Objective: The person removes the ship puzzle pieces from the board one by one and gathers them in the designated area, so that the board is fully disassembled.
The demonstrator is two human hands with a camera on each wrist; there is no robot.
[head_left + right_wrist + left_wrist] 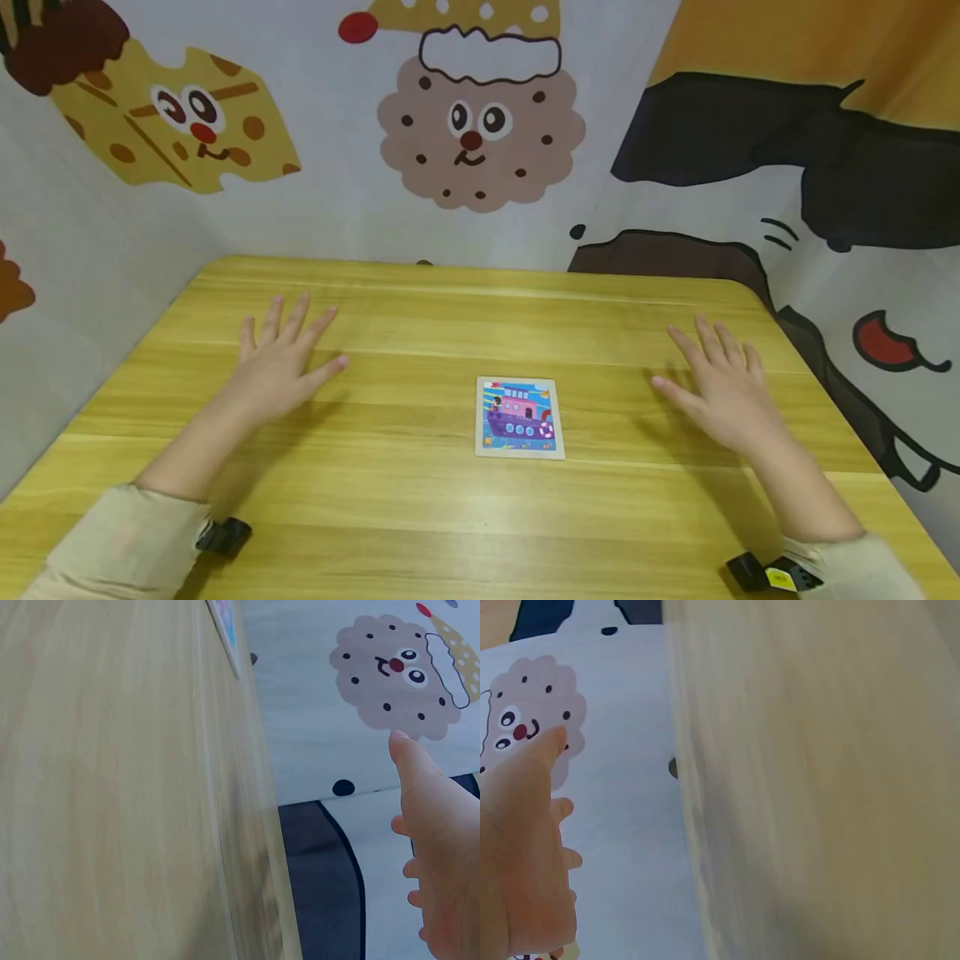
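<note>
A square picture tile (519, 418) with a pale border lies flat near the middle of the table, printed with a purple and pink boat on blue. To its left, my left hand (281, 367) hovers over the tabletop with fingers spread and straight, holding nothing. My right hand (723, 387) is on the tile's other side, fingers likewise spread, nothing in it. In the right wrist view just a corner of the tile (223, 630) shows at the top, apart from the right hand (435, 840). The left wrist view shows the left hand (529, 840) without the tile.
The yellow wood-grain table (405, 517) has rounded far corners. Right behind it hangs a cloth backdrop (322, 225) printed with cartoon food faces. Each sleeve cuff carries a black wrist device, the left device (225, 537) and the right device (776, 575).
</note>
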